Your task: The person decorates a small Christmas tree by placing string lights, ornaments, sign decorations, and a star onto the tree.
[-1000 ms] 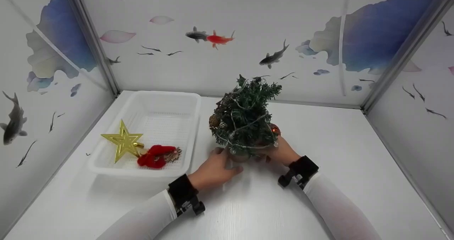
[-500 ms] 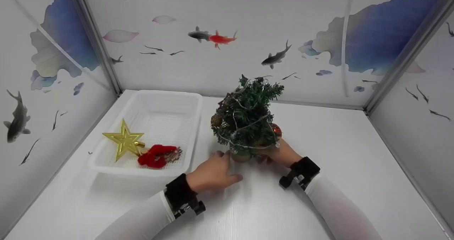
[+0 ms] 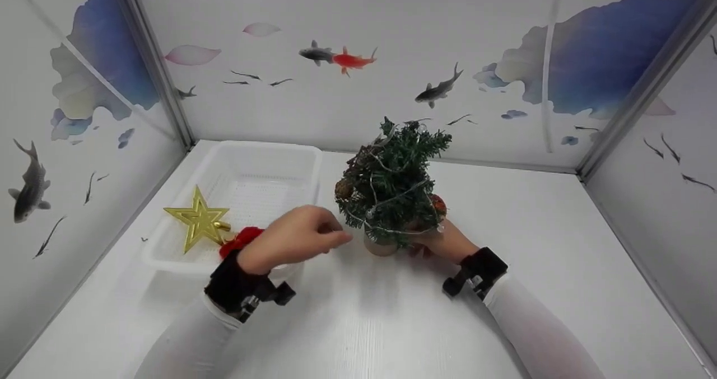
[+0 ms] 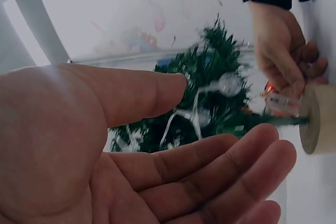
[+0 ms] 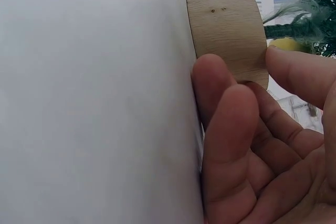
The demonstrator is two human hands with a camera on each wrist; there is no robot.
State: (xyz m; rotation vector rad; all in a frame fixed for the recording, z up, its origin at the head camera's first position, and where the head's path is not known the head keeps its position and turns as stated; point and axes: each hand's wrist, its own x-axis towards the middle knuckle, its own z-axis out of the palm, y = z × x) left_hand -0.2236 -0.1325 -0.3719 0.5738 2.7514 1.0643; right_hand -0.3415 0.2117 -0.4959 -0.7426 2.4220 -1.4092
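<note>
A small green Christmas tree (image 3: 395,183) wound with a string of clear lights stands on a round wooden base (image 3: 381,247). My right hand (image 3: 448,241) holds that base at its right side. In the right wrist view the thumb (image 5: 299,72) lies on the base's upper edge, while the curled fingers (image 5: 231,129) meet its side. My left hand (image 3: 294,239) is in the air left of the tree, over the near right part of the white basket (image 3: 316,183). Its fingers are relaxed with nothing between them in the left wrist view.
Inside the basket lie a gold star (image 3: 197,220) and a red fuzzy ornament (image 3: 238,242), partly hidden by the left hand. A pine cone (image 3: 344,188) and a shiny red ball (image 3: 438,204) hang on the tree. White patterned walls enclose the white table (image 3: 392,328).
My left hand has left the foot of the tree and moved left and up toward the basket. The right hand and the tree stay in place.
</note>
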